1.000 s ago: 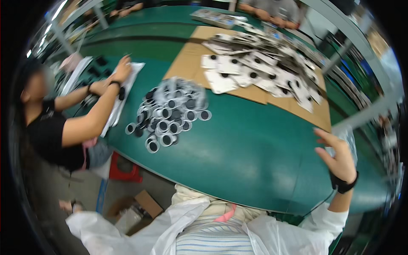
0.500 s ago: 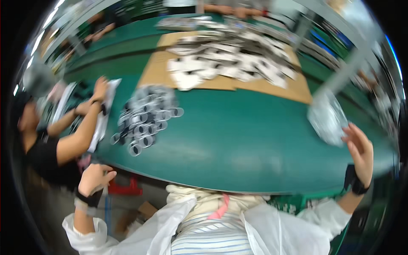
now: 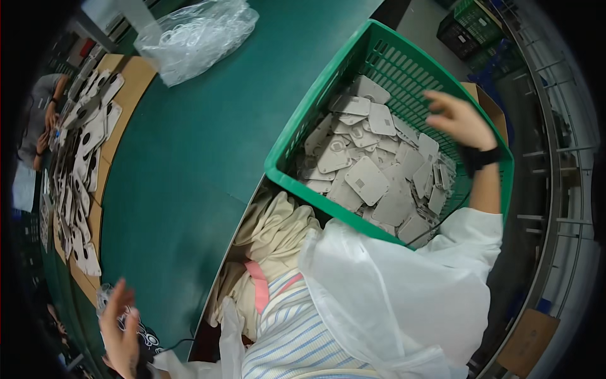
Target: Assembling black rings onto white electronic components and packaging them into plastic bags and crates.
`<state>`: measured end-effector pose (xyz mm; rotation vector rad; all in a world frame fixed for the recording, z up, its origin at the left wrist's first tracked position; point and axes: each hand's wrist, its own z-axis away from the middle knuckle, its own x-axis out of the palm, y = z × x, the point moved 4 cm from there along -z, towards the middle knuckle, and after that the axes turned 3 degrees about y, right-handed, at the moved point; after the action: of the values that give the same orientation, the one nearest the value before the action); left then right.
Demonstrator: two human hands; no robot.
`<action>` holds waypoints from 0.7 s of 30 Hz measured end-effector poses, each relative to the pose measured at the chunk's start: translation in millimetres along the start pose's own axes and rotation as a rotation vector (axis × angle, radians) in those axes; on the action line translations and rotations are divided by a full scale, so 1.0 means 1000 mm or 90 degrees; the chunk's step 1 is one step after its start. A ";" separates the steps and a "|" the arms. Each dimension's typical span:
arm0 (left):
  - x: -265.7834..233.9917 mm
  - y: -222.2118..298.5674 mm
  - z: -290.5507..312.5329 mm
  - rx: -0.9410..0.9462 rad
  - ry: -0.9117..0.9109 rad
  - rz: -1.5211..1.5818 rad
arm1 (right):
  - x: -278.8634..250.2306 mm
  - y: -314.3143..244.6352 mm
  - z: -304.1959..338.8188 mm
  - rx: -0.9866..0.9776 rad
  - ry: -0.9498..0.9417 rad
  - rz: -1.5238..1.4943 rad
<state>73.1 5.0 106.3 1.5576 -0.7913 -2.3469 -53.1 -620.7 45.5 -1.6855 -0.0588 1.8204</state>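
Note:
My right hand (image 3: 461, 120) hovers over the far right side of a green plastic basket (image 3: 315, 199), its fingers apart and holding nothing. Inside lie many light grey flat plastic plates (image 3: 367, 180) with rounded corners, heaped at all angles. My left hand (image 3: 120, 331) is raised over the lower left of the green table, fingers spread, nothing in it. Beside it, partly hidden, is a cluster of clear and black rings (image 3: 146, 335). Each wrist wears a black band.
A crumpled clear plastic bag (image 3: 202, 38) lies on the green table (image 3: 183, 170). At left, white plates with dark round spots (image 3: 82, 170) are piled on cardboard (image 3: 136, 79). Another person (image 3: 47, 117) works beyond them. Green and black crates (image 3: 470, 28) stand on the floor at upper right.
My view has swung right, bringing the basket of grey plates into sight. My right hand has left the clear bag and is over the basket. My left hand is now above the table.

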 end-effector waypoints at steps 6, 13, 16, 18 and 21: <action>0.058 -0.019 0.032 -0.042 0.003 0.220 | 0.183 0.076 -0.053 0.003 0.123 0.169; 0.091 -0.032 0.037 -0.140 0.076 0.335 | 0.259 0.040 -0.094 0.135 0.150 0.205; 0.096 -0.038 0.036 -0.166 0.120 0.336 | 0.263 0.048 -0.102 0.110 0.187 0.239; 0.103 -0.036 0.033 -0.182 0.100 0.317 | 0.267 0.047 -0.105 0.061 0.173 0.243; 0.112 -0.034 0.028 -0.194 0.092 0.290 | 0.264 0.054 -0.108 0.020 0.175 0.231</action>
<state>5.0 -8.6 8.0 1.2469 -0.6359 -1.8988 31.9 -578.5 -229.2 -2.0079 0.4141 1.8043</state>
